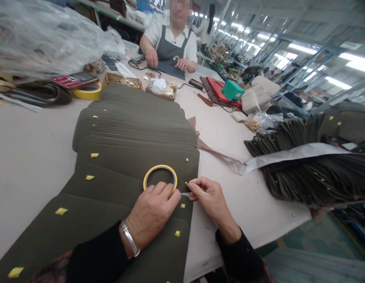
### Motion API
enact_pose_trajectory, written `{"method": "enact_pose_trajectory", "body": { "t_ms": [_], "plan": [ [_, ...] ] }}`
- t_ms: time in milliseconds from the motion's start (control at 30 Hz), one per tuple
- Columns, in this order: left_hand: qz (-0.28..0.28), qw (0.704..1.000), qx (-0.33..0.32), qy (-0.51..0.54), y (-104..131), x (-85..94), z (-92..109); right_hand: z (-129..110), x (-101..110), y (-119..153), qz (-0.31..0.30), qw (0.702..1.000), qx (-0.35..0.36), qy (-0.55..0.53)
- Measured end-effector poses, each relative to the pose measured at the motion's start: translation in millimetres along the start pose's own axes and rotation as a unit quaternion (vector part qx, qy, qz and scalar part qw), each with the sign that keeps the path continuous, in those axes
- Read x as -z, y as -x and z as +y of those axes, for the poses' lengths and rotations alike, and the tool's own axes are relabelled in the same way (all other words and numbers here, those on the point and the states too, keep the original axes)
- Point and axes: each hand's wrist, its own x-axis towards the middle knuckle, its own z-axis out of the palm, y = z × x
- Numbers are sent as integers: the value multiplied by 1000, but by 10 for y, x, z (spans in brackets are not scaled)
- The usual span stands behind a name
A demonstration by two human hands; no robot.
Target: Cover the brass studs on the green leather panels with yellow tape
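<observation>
My left hand [155, 210], with a silver bracelet at the wrist, is closed on a roll of yellow tape [146, 179]. The roll rests over overlapping dark olive fabric panels [111, 192]. My right hand [207, 194] pinches thumb and forefinger together at the panels' right edge, right by a small gold metal stud [186, 183]. What lies between those fingertips is too small to make out. A second gold stud [187, 160] shows on the panel just beyond. Small yellow tape pieces [89, 177] are stuck along both sides of the nearer panels.
Across the table a person in an apron [173, 51] works with both hands. Open boxes of gold hardware [123, 81] stand beyond the panels. At the right lies a thick stack of dark panels [315, 173] under a pale strip. Plastic-wrapped material [47, 35] fills the far left.
</observation>
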Motion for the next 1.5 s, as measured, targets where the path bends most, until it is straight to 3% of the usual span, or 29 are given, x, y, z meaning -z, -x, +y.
{"method": "enact_pose_trajectory", "body": {
  "t_ms": [100,300,400,533,600,700,767,833,933,1167,1333,1500],
  "plan": [
    [-15,1000,2,-6,2,-10,19,-27,-23,6,8,992,58,110],
    [-22,1000,2,-15,2,-6,24,-101,-76,-21,21,945,160,285],
    [-19,1000,-2,-20,6,-8,18,-89,-109,-46,26,929,175,325],
    [-21,999,-3,-24,23,1,24,-56,-46,-33,63,930,166,321],
    [-21,1000,0,-23,24,9,29,-38,27,2,76,922,205,319],
    [-18,1000,9,-17,-1,13,30,-20,103,53,26,877,320,359],
    [-15,1000,18,-17,-29,9,25,-21,94,61,-21,842,360,402],
    [-14,999,22,-21,-54,2,15,-36,43,46,-37,826,355,437],
    [-16,999,22,-33,-71,-7,-6,-77,-45,17,-28,827,320,462],
    [-9,999,23,-39,-65,-32,-45,-124,-10,98,16,890,296,346],
    [-10,999,25,-28,-83,-20,-54,-109,-53,67,-22,878,262,400],
    [5,1000,21,-4,-82,2,-52,-200,-192,-48,-16,855,192,481]
  ]
}}
